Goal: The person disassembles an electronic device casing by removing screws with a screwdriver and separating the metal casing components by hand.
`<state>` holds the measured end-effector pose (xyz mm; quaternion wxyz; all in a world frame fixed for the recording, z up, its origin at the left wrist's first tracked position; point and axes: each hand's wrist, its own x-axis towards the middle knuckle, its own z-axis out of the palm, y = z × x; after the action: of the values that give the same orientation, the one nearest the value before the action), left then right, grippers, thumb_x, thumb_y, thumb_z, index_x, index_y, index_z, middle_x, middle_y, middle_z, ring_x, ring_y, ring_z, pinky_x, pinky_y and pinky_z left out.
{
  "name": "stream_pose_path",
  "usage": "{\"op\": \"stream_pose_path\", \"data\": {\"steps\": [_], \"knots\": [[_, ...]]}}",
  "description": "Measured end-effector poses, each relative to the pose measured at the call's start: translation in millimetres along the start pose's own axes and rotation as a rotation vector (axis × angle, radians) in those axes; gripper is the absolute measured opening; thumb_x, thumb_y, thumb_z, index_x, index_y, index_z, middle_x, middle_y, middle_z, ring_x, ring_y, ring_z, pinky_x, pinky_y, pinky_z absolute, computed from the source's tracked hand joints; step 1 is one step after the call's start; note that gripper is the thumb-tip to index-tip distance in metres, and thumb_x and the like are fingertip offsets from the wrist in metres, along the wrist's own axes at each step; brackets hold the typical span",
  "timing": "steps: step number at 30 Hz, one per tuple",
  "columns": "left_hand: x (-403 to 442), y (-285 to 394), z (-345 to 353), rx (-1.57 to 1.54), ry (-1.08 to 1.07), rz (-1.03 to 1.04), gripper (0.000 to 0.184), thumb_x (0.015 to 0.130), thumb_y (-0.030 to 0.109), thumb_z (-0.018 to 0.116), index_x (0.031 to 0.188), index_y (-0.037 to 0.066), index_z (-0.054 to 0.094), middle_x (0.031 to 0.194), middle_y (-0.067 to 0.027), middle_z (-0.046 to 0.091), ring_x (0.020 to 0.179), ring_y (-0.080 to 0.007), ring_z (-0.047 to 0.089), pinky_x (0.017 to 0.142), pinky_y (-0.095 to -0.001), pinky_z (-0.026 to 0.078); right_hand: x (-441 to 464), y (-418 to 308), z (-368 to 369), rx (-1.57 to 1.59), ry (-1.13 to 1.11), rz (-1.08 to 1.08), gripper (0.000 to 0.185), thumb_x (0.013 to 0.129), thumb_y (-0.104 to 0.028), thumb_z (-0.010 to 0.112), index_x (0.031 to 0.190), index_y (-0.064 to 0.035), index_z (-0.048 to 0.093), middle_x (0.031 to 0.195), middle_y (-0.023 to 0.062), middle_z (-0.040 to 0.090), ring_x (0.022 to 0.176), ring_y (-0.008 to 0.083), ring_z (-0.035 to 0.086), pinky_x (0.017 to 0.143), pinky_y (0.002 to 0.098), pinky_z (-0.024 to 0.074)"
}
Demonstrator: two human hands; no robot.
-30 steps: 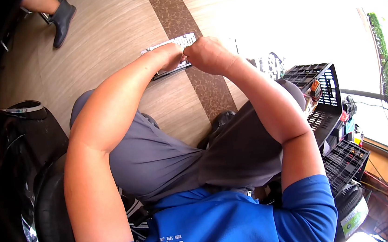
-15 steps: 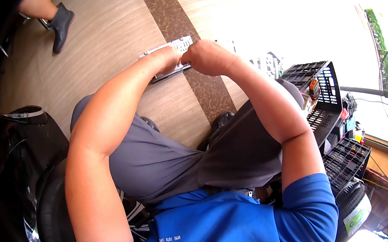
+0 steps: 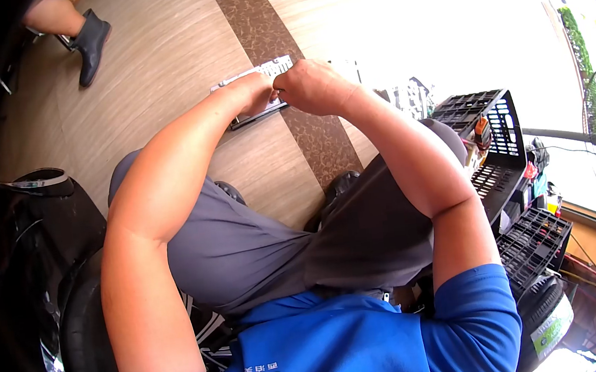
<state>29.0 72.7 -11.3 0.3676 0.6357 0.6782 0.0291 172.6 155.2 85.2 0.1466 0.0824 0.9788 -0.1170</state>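
Note:
Out in front of me on the floor lies a flat, light-coloured tray or case (image 3: pixel 276 65) with rows of small dark marks or pieces along its far side. Its near side has a dark edge. My left hand (image 3: pixel 257 93) is over it, fingers curled closed and mostly hidden behind the back of the hand. Close against it, my right hand (image 3: pixel 311 87) is closed with the fingertips pinched toward the left hand. Anything between the fingers is too small or hidden to make out.
A black plastic crate (image 3: pixel 504 123) with tools stands at my right, above another black crate (image 3: pixel 536 238). A black tyre (image 3: pixel 86 335) and shiny dark bodywork are at my left. Another person's boot (image 3: pixel 92 48) rests on the floor at the upper left.
Both hands have shifted very slightly left in view, still closed together over the case. The other person's boot appears slightly lower.

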Motion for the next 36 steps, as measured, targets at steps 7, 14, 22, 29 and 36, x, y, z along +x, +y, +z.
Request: {"op": "stream_pose_path", "data": {"steps": [7,14,22,29,36], "knots": [[0.8,-0.1,0.7,-0.048,0.007,-0.016,0.019,0.089,0.01,0.051,0.101,0.008,0.066,0.106,-0.0191,0.066,0.098,-0.0333,0.062,0.083,-0.0405,0.048,-0.2,-3.2,-1.2,-0.006,-0.024,0.024,0.019,0.09,-0.019,0.053,0.091,-0.0103,0.07,0.085,0.0131,0.069,0.083,0.0297,0.068,0.079,0.0425,0.0535],[-1.4,0.3,0.3,-0.062,0.026,0.001,0.019,0.09,0.011,0.051,0.101,0.008,0.066,0.106,-0.0191,0.066,0.099,-0.0327,0.062,0.084,-0.0396,0.048,1.8,-6.0,1.5,-0.01,-0.024,0.053,0.02,0.09,-0.018,0.053,0.091,-0.0106,0.071,0.087,0.0127,0.07,0.085,0.0294,0.068,0.079,0.0417,0.0534],[-12.7,14.9,-11.7,0.013,0.027,0.04,0.02,0.084,0.006,0.052,0.098,0.01,0.065,0.101,-0.0181,0.066,0.093,-0.0346,0.06,0.08,-0.0398,0.048,-7.1,3.9,0.2,0.003,0.031,-0.105,0.022,0.087,-0.008,0.052,0.099,-0.0121,0.07,0.087,0.0137,0.069,0.085,0.0297,0.067,0.077,0.0405,0.0534],[-3.4,5.7,-4.0,0.004,-0.01,-0.028,0.02,0.084,0.003,0.052,0.098,0.007,0.066,0.101,-0.0197,0.067,0.095,-0.0329,0.063,0.081,-0.0397,0.049,-6.1,0.6,-5.2,0.093,0.016,-0.012,0.021,0.087,-0.01,0.052,0.099,-0.0111,0.07,0.087,0.0154,0.069,0.085,0.0306,0.067,0.077,0.0426,0.0526],[-4.8,9.0,-4.9,-0.07,0.011,-0.044,0.02,0.084,0.003,0.05,0.096,0.006,0.065,0.1,-0.0189,0.067,0.095,-0.0328,0.063,0.081,-0.0399,0.049,-6.9,-0.9,-6.3,0.068,0.008,-0.005,0.021,0.087,-0.011,0.052,0.098,-0.0106,0.07,0.087,0.015,0.069,0.085,0.0304,0.067,0.078,0.0427,0.0527]]}}
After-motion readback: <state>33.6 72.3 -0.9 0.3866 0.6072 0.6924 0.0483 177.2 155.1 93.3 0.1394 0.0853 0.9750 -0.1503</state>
